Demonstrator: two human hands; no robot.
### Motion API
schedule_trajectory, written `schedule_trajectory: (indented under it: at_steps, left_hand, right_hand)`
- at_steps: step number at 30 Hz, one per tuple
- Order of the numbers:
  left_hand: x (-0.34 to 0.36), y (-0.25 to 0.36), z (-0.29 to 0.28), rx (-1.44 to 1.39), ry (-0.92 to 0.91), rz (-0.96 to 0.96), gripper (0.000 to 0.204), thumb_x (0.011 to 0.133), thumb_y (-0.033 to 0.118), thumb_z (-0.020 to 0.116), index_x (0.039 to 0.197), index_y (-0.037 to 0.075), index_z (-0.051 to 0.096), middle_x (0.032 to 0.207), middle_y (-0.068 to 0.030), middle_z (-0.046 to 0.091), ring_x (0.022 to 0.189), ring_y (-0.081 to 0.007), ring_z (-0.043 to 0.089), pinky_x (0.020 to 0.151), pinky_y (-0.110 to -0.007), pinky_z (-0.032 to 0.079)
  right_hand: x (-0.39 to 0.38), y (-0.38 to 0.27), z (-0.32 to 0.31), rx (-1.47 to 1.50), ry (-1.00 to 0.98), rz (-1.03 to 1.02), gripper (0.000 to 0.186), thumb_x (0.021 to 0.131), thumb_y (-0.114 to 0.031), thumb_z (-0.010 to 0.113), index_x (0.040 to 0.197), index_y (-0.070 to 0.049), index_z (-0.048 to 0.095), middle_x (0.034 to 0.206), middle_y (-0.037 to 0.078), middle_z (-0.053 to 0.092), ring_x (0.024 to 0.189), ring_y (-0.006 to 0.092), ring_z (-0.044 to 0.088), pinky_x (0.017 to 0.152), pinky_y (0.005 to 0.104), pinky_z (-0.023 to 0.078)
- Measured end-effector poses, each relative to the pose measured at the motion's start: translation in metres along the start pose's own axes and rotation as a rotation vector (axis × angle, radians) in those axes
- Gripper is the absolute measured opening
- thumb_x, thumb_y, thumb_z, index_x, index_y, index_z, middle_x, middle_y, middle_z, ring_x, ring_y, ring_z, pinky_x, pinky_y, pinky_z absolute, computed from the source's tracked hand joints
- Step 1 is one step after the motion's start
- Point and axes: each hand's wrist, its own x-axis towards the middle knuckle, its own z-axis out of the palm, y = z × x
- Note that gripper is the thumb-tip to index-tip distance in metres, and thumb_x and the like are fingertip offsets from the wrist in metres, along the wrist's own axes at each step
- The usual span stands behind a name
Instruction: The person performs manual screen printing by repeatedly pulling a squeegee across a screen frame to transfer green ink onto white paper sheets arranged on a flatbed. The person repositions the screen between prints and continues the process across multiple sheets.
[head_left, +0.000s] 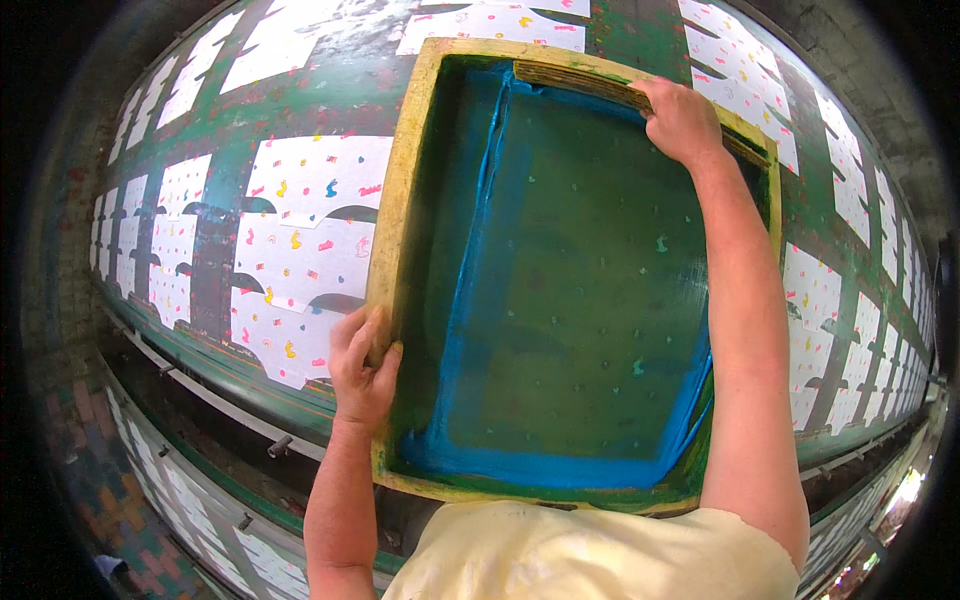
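A large screen-printing frame with a yellowed wooden rim and a green mesh smeared with blue ink lies on a long green table. My left hand grips the frame's left rim near the lower corner. My right hand reaches across to the far side and holds the wooden squeegee that lies along the frame's top edge. Blue ink pools along the left and near sides of the mesh.
White fabric pieces with small pink, yellow and blue prints lie in rows to the left and right of the frame. A metal rail runs along the table's near edge. A tiled floor shows at lower left.
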Motion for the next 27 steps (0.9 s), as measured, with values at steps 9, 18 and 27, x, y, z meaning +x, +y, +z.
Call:
schedule_trajectory:
  at_steps: [9,18,27]
  left_hand:
    - [0.001,-0.004,0.000,-0.041,0.003,0.032,0.068,0.085,-0.004,0.089,0.151,0.007,0.076,0.143,-0.0197,0.072,0.132,-0.0388,0.070,0.114,-0.047,0.057]
    - [-0.002,-0.022,0.008,0.003,0.050,0.080,0.064,0.085,0.002,0.091,0.147,0.007,0.077,0.141,-0.0213,0.072,0.132,-0.0405,0.069,0.113,-0.048,0.056]
    - [0.001,-0.022,0.013,-0.022,0.120,0.067,0.051,0.092,0.013,0.089,0.141,0.007,0.079,0.133,-0.0241,0.075,0.129,-0.0453,0.068,0.113,-0.053,0.056]
  right_hand:
    - [-0.037,-0.023,-0.044,0.062,-0.266,-0.058,0.053,0.090,-0.007,0.065,0.139,-0.014,0.082,0.127,0.019,0.085,0.118,0.0405,0.081,0.106,0.0556,0.065]
    - [-0.199,-0.123,-0.076,0.131,-0.292,-0.073,0.039,0.086,-0.006,0.071,0.121,-0.016,0.085,0.110,0.018,0.086,0.108,0.0406,0.083,0.096,0.0567,0.068]
    - [-0.378,-0.228,-0.096,0.226,-0.343,-0.004,0.042,0.088,-0.006,0.075,0.127,-0.018,0.086,0.115,0.014,0.084,0.110,0.0381,0.081,0.096,0.0524,0.066]
